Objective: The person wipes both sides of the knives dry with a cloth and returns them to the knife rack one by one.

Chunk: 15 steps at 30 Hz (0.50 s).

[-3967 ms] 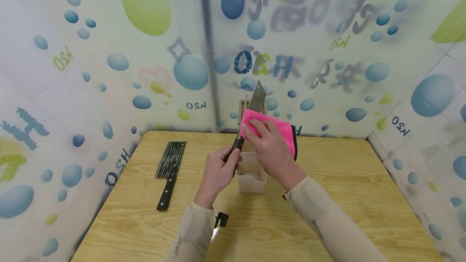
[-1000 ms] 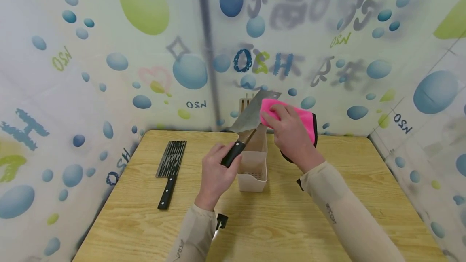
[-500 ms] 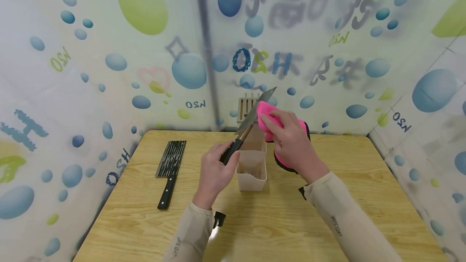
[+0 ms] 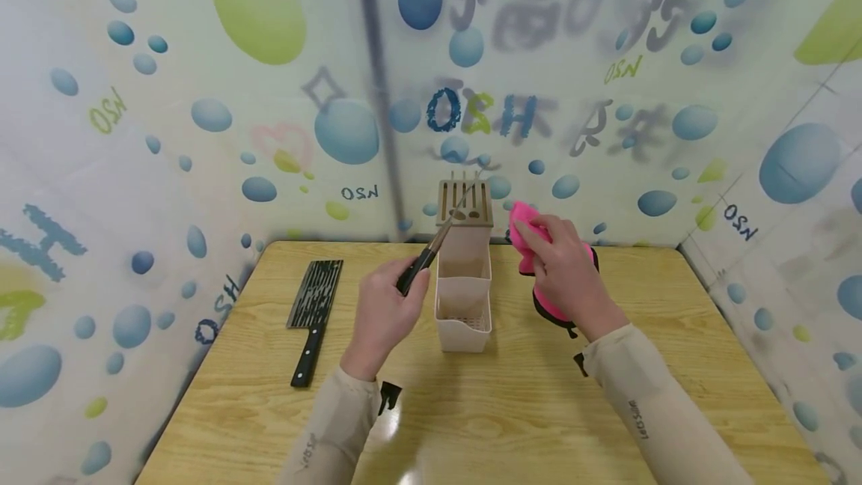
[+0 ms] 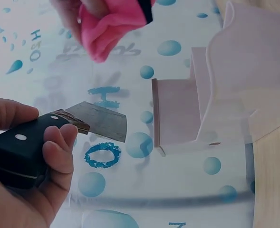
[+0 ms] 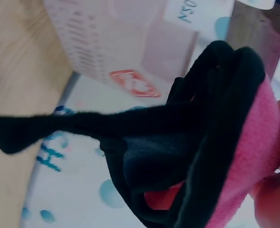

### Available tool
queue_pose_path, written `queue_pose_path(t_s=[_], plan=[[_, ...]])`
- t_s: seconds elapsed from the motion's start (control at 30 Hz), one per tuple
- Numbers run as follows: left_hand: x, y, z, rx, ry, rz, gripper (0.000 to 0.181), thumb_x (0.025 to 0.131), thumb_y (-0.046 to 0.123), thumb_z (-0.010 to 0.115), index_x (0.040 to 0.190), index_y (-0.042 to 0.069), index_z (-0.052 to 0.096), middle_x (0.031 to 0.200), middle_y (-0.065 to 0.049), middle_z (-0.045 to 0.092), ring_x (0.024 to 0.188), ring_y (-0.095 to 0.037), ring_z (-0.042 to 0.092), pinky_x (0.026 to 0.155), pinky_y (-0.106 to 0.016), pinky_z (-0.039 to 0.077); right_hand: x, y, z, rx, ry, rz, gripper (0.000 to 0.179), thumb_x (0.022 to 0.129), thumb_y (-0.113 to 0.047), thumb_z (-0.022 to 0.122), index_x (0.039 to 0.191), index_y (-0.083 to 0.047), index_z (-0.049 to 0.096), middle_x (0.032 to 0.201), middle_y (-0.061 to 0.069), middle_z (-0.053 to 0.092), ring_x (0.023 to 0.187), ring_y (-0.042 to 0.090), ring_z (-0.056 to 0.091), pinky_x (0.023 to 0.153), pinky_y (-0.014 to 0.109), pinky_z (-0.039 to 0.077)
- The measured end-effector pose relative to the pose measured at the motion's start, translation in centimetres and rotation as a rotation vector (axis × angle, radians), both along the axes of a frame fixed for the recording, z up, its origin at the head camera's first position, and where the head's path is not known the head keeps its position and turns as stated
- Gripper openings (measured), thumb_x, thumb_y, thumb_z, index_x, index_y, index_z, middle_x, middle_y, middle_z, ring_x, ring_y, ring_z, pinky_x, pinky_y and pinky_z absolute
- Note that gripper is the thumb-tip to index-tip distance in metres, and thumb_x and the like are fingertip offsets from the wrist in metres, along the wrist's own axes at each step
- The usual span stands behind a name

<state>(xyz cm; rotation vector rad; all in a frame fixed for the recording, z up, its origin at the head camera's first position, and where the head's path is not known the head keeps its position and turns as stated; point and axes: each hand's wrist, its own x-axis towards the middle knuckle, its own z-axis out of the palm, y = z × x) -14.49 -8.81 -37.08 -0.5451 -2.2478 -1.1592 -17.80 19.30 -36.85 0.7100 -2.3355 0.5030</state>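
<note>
My left hand [image 4: 385, 314] grips a cleaver [image 4: 419, 268] by its black riveted handle. In the head view the blade points up and away, turned nearly edge-on; the left wrist view shows the grey blade [image 5: 101, 121] from the side. My right hand [image 4: 569, 272] pinches a pink cloth [image 4: 528, 229] with black edging, held off to the right and apart from the blade. The cloth [image 6: 254, 142] hangs bunched in the right wrist view. Behind the cleaver stands a beige knife holder [image 4: 469, 239] with a slotted brown top.
A second cleaver [image 4: 316, 305] lies on the left of the wooden table [image 4: 539, 410], its blade dark and streaked, its handle toward me. Open compartments form the front of the holder. A patterned wall covering [image 4: 572, 156] closes off the back and both sides.
Earlier the cloth lay against the blade. My right hand has since drawn it away to the right. My left hand has shifted slightly left, and the blade has turned edge-on.
</note>
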Motion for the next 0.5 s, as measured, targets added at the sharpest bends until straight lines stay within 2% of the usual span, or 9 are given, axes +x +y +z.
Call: queue_pose_path(t_s=[0.13,0.33,0.5], plan=[[-0.3,-0.3,0.7,-0.025,-0.018,0.000,0.013,0.097,0.008,0.066,0.089,0.000,0.072,0.062,-0.002,0.054,0.046,-0.008,0.040,0.044,-0.025,0.035,-0.2,0.9,-1.1,0.015,-0.101,-0.057,0.048,0.092,0.010,0.061,0.138,-0.003,0.065,0.126,0.024,0.057,0.112,0.043,0.053,0.087,0.055,0.055],[-0.8,-0.8,1.6,-0.069,-0.065,0.001,0.029,0.100,0.009,0.062,0.072,0.007,0.057,0.056,0.003,0.041,0.043,-0.005,0.032,0.043,-0.024,0.030,-0.3,1.6,-2.7,0.029,-0.263,-0.114,0.047,0.094,0.008,0.061,0.140,-0.001,0.062,0.126,0.026,0.056,0.113,0.043,0.053,0.090,0.056,0.055],[-1.2,-1.3,2.6,-0.128,-0.087,0.001,0.035,0.102,0.010,0.058,0.068,0.010,0.049,0.055,0.005,0.036,0.043,-0.007,0.030,0.044,-0.024,0.027,-0.5,2.1,-4.5,0.065,-0.340,-0.154,0.046,0.093,0.008,0.060,0.139,0.002,0.062,0.125,0.028,0.056,0.113,0.045,0.054,0.095,0.057,0.052]])
